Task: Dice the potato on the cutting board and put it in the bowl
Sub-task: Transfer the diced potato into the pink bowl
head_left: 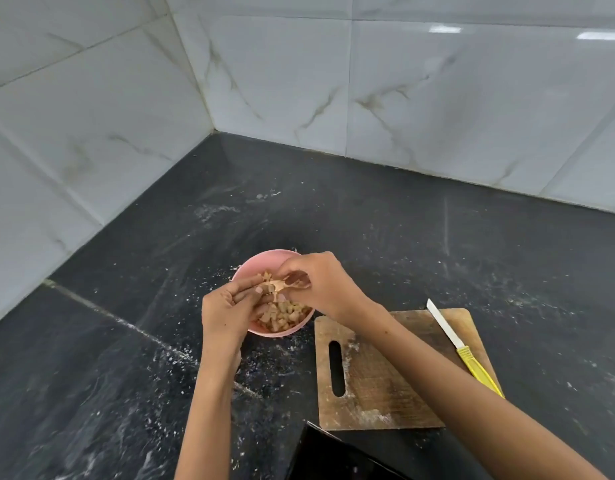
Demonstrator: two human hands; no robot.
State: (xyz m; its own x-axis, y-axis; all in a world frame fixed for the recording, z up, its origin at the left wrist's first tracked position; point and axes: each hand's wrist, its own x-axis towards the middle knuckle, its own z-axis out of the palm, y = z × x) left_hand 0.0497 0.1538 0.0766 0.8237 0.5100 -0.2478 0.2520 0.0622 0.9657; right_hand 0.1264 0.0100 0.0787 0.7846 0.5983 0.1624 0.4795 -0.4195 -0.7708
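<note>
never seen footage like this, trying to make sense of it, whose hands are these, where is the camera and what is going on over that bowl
There is no machine here. A person wears one wide-angle camera on the head, looking forward and down, so both arms reach in from the bottom edge. The left hand and right hand meet over a pink bowl that holds diced potato. The fingers seem to be brushing off bits of potato; the blur hides any exact grip. On the dark counter, right of the bowl, lies a wooden cutting board, with no potato left on it. A knife with a yellow handle rests on the board's right side, untouched.
</note>
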